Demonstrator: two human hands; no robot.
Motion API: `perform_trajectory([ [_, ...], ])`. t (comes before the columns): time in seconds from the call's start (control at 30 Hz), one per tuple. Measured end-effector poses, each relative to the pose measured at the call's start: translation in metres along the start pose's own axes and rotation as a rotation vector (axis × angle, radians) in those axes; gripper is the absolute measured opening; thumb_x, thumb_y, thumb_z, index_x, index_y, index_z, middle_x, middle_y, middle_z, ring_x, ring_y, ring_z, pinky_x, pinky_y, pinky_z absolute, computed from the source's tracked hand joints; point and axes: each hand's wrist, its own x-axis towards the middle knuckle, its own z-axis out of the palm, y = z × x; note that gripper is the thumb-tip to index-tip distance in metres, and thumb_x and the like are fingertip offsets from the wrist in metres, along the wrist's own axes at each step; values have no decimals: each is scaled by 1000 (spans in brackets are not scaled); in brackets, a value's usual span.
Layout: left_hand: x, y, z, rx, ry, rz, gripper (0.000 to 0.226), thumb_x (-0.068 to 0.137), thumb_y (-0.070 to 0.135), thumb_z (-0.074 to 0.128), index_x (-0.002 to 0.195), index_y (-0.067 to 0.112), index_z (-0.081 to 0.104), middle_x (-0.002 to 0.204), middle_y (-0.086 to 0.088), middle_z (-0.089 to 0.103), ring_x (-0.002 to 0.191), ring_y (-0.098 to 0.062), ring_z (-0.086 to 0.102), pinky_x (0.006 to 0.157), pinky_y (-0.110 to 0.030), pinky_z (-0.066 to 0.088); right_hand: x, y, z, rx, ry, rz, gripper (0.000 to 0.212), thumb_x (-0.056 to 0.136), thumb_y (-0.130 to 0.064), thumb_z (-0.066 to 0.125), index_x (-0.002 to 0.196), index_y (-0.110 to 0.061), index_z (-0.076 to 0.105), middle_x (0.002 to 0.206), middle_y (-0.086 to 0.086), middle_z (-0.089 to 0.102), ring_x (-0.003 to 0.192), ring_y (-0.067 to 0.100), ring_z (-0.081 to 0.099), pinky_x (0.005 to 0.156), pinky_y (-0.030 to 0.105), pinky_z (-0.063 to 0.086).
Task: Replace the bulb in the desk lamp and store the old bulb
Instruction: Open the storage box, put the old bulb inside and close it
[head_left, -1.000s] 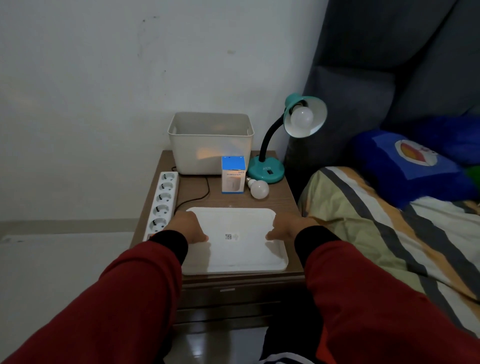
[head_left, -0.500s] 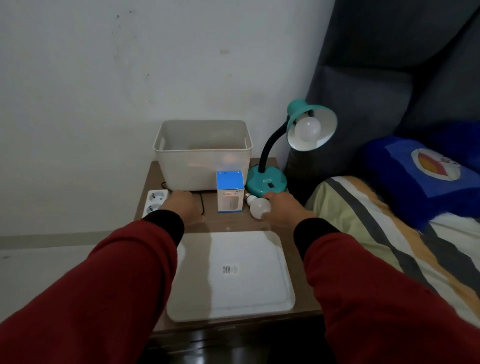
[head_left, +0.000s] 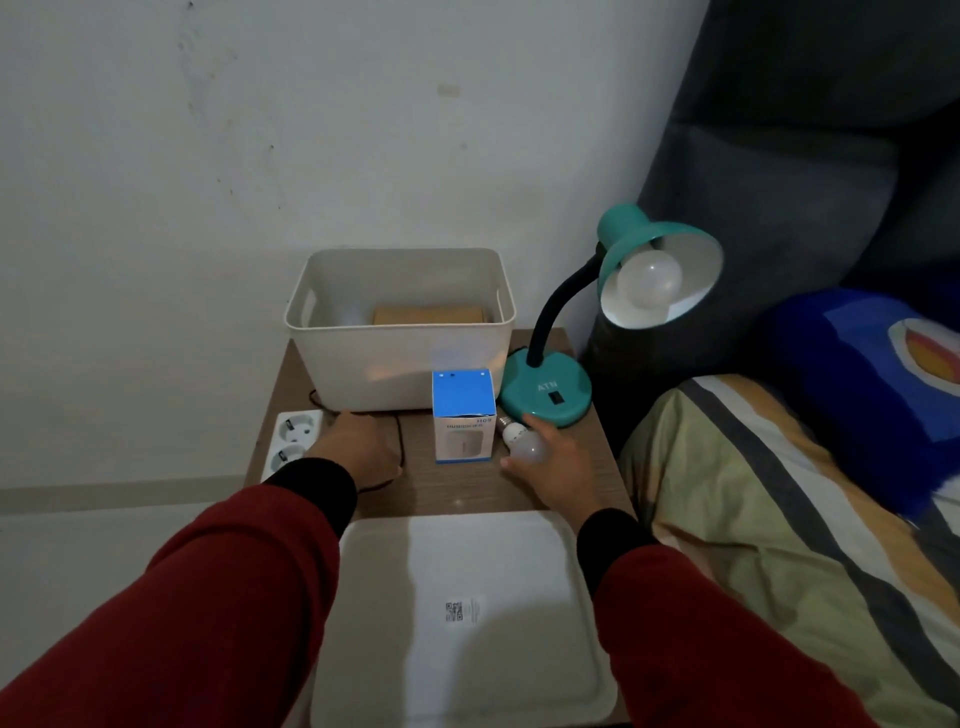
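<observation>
A teal desk lamp stands at the back right of the wooden nightstand, with a white bulb in its shade. A loose white bulb lies in front of the lamp base, and my right hand is curled around it. A blue and white bulb box stands upright just left of it. My left hand rests knuckles-up on the tabletop left of the box, fingers curled, over a black cord.
A white plastic bin holding a brown box sits at the back. A white power strip lies at the left edge. A white tray fills the near part. A bed with a striped blanket is on the right.
Both hands left the tray's edges and moved forward. My right hand reached the loose bulb and closed around it; my left hand settled on the tabletop by the cord.
</observation>
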Motion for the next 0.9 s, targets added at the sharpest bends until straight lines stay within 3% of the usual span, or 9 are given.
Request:
perform_trajectory([
  [0.23, -22, 0, -17, 42, 94, 24, 39, 87, 32, 55, 111, 2, 61, 121, -15, 61, 114, -28, 57, 92, -28, 48, -19, -16, -30, 164, 61, -3, 60, 79, -36, 71, 133, -22, 50, 132, 5, 52, 118, 21, 48, 97, 27, 37],
  [0.4, -45, -3, -54, 4, 118, 45, 46, 84, 33, 63, 119, 3, 56, 125, -15, 56, 116, -28, 54, 92, -29, 47, -40, -48, -58, 196, 110, -96, 51, 80, -37, 70, 126, -23, 55, 109, -2, 53, 100, 12, 50, 83, 22, 39],
  [0.6, -57, -10, -110, -38, 190, 72, 47, 86, 32, 63, 121, 2, 55, 127, -15, 57, 118, -27, 53, 91, -29, 46, -41, -101, -93, 206, 126, -197, 49, 78, -34, 73, 123, -21, 58, 119, 8, 59, 110, 23, 55, 99, 36, 47],
  [0.77, -28, -12, -148, -61, 244, 72, 47, 87, 33, 60, 122, 2, 54, 127, -15, 55, 116, -28, 54, 92, -29, 46, -8, -137, -107, 184, 86, -267, 50, 77, -34, 73, 123, -21, 57, 112, 2, 58, 108, 23, 58, 94, 38, 51],
  [0.9, 20, -15, -158, -55, 226, 42, 44, 85, 30, 62, 119, 3, 56, 125, -15, 56, 113, -28, 56, 87, -27, 47, 40, -159, -98, 153, 6, -257, 55, 76, -30, 74, 126, -18, 55, 118, 5, 59, 103, 21, 58, 81, 27, 52],
])
